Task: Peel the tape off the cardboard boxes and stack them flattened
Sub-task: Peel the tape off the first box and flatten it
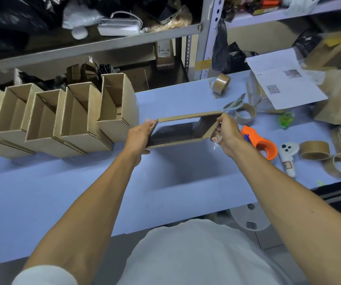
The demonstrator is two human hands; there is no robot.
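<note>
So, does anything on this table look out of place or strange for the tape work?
One thing: a white game-style controller lies among the empty tape cores beside the orange tape dispenser, unrelated to box work. Also, crumpled clear tape clings to the right hand holding the box.

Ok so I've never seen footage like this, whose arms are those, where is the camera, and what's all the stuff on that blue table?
There is no machine here: the arms are a person's, filmed by a wide-angle camera worn on the head and looking down. The left hand and the right hand grip the two ends of an opened cardboard box, held above the blue table. The right hand also pinches a crumpled bit of clear tape. On the table to the left stands a row of open boxes. To the right lie an orange tape dispenser, a white controller, tape rolls, scissors and a printed sheet. Cluttered shelves run behind.
</note>
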